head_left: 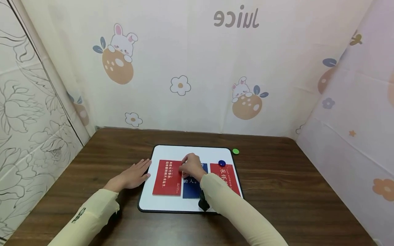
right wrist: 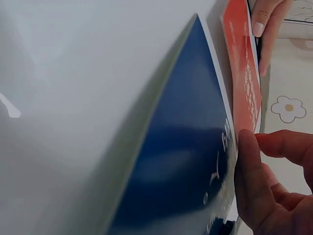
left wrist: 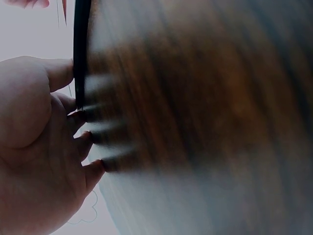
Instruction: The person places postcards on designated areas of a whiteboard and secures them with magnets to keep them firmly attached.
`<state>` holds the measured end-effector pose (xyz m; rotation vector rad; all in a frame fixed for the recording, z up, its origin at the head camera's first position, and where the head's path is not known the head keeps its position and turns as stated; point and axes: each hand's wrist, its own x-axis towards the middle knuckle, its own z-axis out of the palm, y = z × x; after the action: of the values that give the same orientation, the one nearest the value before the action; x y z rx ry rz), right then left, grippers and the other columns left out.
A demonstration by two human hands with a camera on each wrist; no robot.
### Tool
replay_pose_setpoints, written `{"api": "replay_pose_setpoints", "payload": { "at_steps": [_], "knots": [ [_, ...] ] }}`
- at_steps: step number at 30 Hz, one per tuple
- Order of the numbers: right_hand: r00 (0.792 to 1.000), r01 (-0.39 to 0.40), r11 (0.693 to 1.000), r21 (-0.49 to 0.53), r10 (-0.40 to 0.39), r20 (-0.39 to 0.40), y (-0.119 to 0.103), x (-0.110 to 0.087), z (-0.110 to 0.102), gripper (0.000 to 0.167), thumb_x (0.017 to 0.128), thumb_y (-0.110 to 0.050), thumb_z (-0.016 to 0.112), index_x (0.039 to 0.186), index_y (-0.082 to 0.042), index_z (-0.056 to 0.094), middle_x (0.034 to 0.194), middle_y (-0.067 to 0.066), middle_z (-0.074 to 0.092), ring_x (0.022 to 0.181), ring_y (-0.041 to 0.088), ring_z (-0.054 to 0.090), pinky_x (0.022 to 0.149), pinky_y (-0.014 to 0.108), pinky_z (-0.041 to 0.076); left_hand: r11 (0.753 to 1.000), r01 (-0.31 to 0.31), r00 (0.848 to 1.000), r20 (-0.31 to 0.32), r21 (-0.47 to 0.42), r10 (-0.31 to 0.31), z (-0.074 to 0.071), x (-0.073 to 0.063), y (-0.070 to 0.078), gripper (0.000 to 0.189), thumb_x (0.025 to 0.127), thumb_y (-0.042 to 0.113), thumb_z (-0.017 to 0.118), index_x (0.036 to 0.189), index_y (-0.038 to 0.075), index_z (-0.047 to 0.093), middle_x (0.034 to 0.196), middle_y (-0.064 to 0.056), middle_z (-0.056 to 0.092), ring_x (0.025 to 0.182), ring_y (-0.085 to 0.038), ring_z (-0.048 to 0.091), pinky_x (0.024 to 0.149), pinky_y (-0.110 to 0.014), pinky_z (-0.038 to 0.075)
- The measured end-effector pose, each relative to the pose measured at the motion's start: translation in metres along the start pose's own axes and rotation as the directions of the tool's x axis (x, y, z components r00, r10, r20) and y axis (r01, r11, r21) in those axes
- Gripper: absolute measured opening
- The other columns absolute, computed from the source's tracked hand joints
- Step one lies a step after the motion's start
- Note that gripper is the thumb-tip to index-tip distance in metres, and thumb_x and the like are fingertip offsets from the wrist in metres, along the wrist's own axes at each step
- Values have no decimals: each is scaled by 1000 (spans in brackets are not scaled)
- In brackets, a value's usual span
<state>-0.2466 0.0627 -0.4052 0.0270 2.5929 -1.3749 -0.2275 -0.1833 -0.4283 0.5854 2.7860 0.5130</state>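
My left hand (head_left: 133,176) rests with extended fingers at the left edge of a black-rimmed whiteboard (head_left: 167,204). On the board, a red card (head_left: 166,181) with white writing lies at left, a dark blue card (head_left: 191,189) in the middle and another red card (head_left: 229,174) at right. A dark blue round magnet (head_left: 222,163) sits at the top of the right card. My right hand (head_left: 192,165) is over the facing edges of the left and middle cards, thumb and forefinger tips together (right wrist: 248,137); whether something small is between them, I cannot tell.
A green round magnet (head_left: 235,151) lies on the brown wooden table (head_left: 277,191), just beyond the board's top right corner. Behind the table hangs a pale curtain (head_left: 203,109) printed with rabbits and flowers. My right forearm (head_left: 240,212) crosses the board's lower right.
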Motion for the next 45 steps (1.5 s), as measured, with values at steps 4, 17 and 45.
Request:
{"api": "replay_pose_setpoints", "payload": {
  "at_steps": [4, 17, 45],
  "knots": [
    [1000, 16, 1000, 9, -16, -7, 0, 0, -6, 23, 81, -5, 74, 96, 3, 59, 74, 13, 62, 57, 25, 67, 55, 30, 55, 1000, 7, 1000, -6, -2, -7, 1, 0, 0, 65, 98, 27, 51, 148, -3, 24, 151, -27, 24, 140, -44, 14, 110, -60, 15],
    [997, -36, 999, 30, 38, -71, 7, 15, -40, 19, 83, -2, 72, 98, 3, 61, 79, 16, 64, 64, 26, 69, 57, 31, 56, 1000, 10, 1000, -9, -6, -10, 0, -4, 3, 63, 98, 26, 51, 148, -3, 25, 151, -27, 25, 140, -44, 16, 109, -60, 16],
    [964, -127, 990, 58, 137, -226, 41, 26, -138, 20, 89, -11, 66, 101, 5, 66, 98, 21, 64, 84, 32, 67, 73, 36, 57, 1000, -30, 999, -16, -2, 30, 1, -2, 1, 62, 98, 25, 50, 148, -4, 25, 151, -27, 25, 140, -44, 16, 109, -60, 16]
  ]
}}
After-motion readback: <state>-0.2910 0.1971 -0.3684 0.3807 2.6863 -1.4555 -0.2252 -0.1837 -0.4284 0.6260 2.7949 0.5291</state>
